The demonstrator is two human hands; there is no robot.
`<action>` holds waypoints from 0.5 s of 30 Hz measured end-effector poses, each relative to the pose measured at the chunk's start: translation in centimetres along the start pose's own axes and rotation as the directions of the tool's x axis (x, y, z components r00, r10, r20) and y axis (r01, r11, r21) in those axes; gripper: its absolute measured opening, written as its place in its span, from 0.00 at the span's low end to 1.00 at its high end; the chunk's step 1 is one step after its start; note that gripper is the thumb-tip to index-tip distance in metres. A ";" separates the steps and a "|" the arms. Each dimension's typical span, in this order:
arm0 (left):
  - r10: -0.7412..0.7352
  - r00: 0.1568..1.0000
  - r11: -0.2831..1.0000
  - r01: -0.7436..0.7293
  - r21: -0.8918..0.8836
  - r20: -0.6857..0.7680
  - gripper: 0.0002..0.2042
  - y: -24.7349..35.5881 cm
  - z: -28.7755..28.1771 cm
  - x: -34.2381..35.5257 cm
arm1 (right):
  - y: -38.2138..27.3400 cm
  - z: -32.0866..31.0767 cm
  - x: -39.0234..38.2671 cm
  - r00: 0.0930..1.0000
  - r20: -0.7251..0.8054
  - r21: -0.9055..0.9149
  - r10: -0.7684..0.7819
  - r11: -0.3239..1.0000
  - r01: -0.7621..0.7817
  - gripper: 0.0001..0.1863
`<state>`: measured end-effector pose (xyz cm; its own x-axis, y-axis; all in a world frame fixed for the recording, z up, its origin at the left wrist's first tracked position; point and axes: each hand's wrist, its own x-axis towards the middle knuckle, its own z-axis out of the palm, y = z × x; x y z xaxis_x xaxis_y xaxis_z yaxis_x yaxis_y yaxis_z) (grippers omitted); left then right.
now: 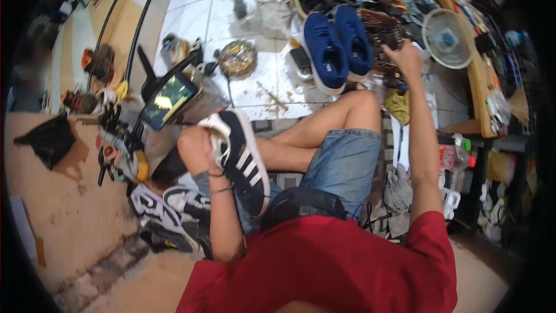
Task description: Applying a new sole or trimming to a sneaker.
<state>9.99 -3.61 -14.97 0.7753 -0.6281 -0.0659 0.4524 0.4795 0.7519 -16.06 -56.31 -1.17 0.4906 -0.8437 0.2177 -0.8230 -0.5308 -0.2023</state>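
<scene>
My left hand [208, 156] grips a black sneaker [242, 162] with white stripes, tilted upright over my bare legs. On the right, my right hand [405, 58] is stretched forward among dark brown items [377, 32], thumb apart from the fingers; whether it touches them is unclear. A pair of blue shoes [324, 52] with white soles stands just left of that hand. Below the hand lies a crumpled olive cloth [397, 104]. Near my left hand stands a phone with a bright screen [169, 99]. More white-and-black shoes [162, 208] lie beside my left forearm.
A white fan [447, 37] stands by a wooden frame [483, 93] at the right, with bottles [454, 156] nearer me. A round glittery container [237, 58] sits on white tiles ahead. Shoes [98, 64] and a black bag [49, 139] are at the left.
</scene>
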 end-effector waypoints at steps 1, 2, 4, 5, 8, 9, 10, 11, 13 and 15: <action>-0.029 0.999 0.661 0.009 0.750 0.014 0.24 3.7 3.6 0.0 | 1.5 0.6 1.4 0.997 0.042 -0.070 0.068 0.995 -0.065 0.42; 0.039 0.999 0.964 -0.039 0.262 0.008 0.25 1.5 5.2 0.1 | 2.4 0.8 2.2 0.988 0.070 -0.143 0.138 0.982 -0.127 0.44; -0.094 0.977 0.982 0.123 -0.146 0.192 0.28 1.6 6.1 0.2 | 1.2 0.3 1.6 0.999 0.039 -0.019 0.000 1.000 0.000 0.44; -0.123 0.985 0.978 0.140 -0.152 0.117 0.29 2.0 6.9 -0.6 | -1.7 -0.7 -0.1 0.992 -0.043 0.098 -0.122 0.987 0.126 0.42; -0.262 0.964 0.951 0.266 -0.160 0.044 0.26 2.9 10.2 -1.9 | -10.5 -5.7 -8.7 0.928 -0.034 0.566 -0.371 0.758 0.324 0.20; -0.284 0.959 0.958 0.284 -0.032 0.003 0.24 2.4 10.8 -2.0 | -13.3 -7.5 -12.1 0.861 -0.030 0.630 -0.508 0.659 0.411 0.19; -0.304 0.952 0.947 0.306 0.095 -0.036 0.23 1.9 11.4 -2.1 | -15.5 -9.0 -16.1 0.809 0.145 0.762 -0.570 0.586 0.277 0.19; -0.283 0.959 0.931 0.267 0.248 0.031 0.22 2.0 12.7 -2.1 | -17.5 -10.0 -18.8 0.699 0.092 0.815 -0.709 0.457 0.356 0.19; -0.256 0.955 0.893 0.175 0.414 0.148 0.20 3.4 16.2 -2.7 | -20.0 -9.1 -23.5 0.589 0.015 0.754 -0.808 0.396 0.524 0.21; -0.200 0.957 0.866 0.071 0.496 0.212 0.20 4.3 18.0 -3.6 | -20.8 -10.1 -26.4 0.586 0.141 0.747 -0.798 0.474 0.466 0.20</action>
<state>1.20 -10.26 0.27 0.5580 -0.8266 -0.0741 0.2282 0.0669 0.9713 -14.80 -22.22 6.91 0.9846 -0.0815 0.1545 0.0527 -0.7046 -0.7076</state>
